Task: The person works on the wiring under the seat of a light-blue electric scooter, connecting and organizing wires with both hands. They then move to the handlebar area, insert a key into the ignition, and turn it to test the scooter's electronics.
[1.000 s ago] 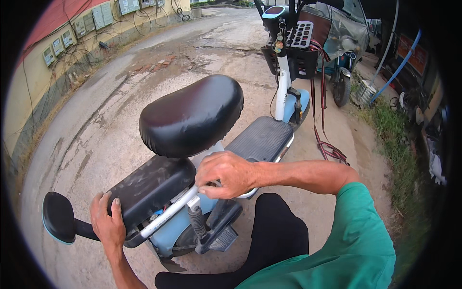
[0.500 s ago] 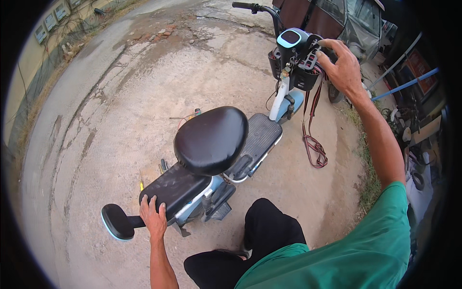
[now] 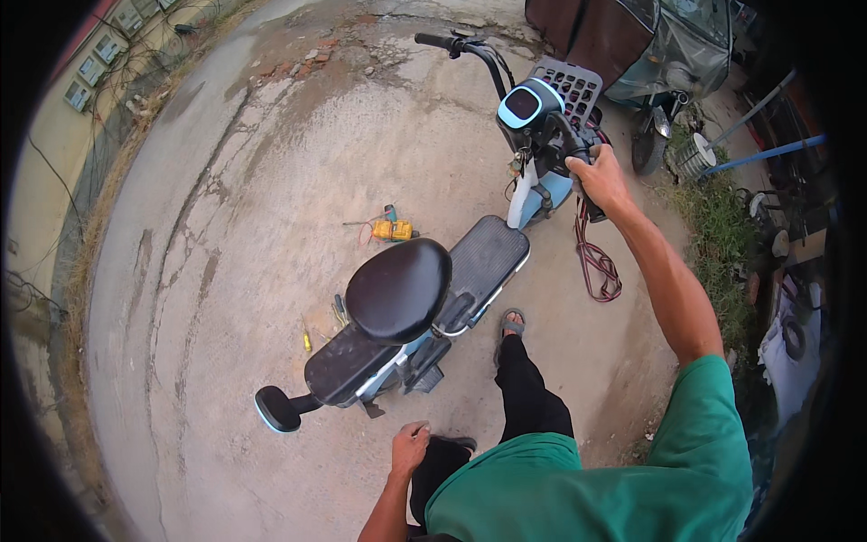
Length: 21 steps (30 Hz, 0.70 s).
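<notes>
A light-blue electric scooter (image 3: 375, 357) stands before me with a dark, rounded saddle (image 3: 399, 291) and a black rear seat (image 3: 348, 361). My right hand (image 3: 600, 181) is wrapped round the right handlebar grip (image 3: 573, 144), close to the display (image 3: 522, 105). The left handlebar grip (image 3: 437, 41) points away to the far left. Beside my black trousers hangs my left hand (image 3: 411, 446), off the scooter, its fingers curled with nothing visible in them. Ahead of the display sits a grey perforated basket (image 3: 574, 83). Dark red straps (image 3: 596, 262) dangle from the front to the ground.
A yellow tool (image 3: 393, 229) lies on the concrete beyond the saddle. Small tools, including a yellow-handled one (image 3: 307, 341), lie left of the rear seat. A covered vehicle (image 3: 664, 45) stands at the far right, near a white bucket (image 3: 695, 155). Weeds and clutter line the right side.
My left hand has left the rear seat and dropped beside my leg. My right hand has closed round the handlebar grip. The handlebar has turned, bringing the basket into fuller view.
</notes>
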Available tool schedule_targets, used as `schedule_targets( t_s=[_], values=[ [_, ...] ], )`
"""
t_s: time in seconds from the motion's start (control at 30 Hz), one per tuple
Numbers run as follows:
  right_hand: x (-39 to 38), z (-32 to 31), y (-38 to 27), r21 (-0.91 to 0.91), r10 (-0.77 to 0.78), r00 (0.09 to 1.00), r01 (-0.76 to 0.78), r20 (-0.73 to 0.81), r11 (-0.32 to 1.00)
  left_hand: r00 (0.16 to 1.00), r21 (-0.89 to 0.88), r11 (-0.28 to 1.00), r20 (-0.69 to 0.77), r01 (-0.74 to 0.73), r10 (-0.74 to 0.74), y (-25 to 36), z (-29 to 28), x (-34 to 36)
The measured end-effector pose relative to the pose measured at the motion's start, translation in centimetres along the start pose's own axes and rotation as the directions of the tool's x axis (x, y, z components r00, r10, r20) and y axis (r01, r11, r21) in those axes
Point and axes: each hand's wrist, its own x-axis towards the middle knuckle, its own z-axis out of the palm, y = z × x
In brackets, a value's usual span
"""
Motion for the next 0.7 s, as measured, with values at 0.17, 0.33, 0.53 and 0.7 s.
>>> schedule_targets(
  t_s=[0.17, 0.33, 0.53, 0.7],
  values=[
    [-0.7, -0.8, 2.9, 0.088, -0.09, 0.996, 0.087, 0.028, 0.992, 0.995, 0.019, 0.996, -0.049, -0.082, 0.083, 16.0, 4.1, 10.2],
    [-1.8, -1.7, 3.1, 0.308, -0.148, 0.977, 0.095, 0.152, 0.947, 0.982, -0.06, 0.981, -0.05, -0.183, 0.181, 34.9, 8.6, 19.6],
    [-1.3, -3.2, 4.9, 0.598, -0.017, 0.923, -0.234, 0.383, 0.766, 0.924, 0.021, 0.932, -0.12, -0.363, 0.363, 49.9, 13.4, 31.0],
    [-0.8, -4.0, 5.9, 0.559, -0.091, 0.906, -0.174, 0.414, 0.811, 0.917, -0.077, 0.917, -0.112, -0.392, 0.383, 53.4, 17.3, 40.7]
  ],
)
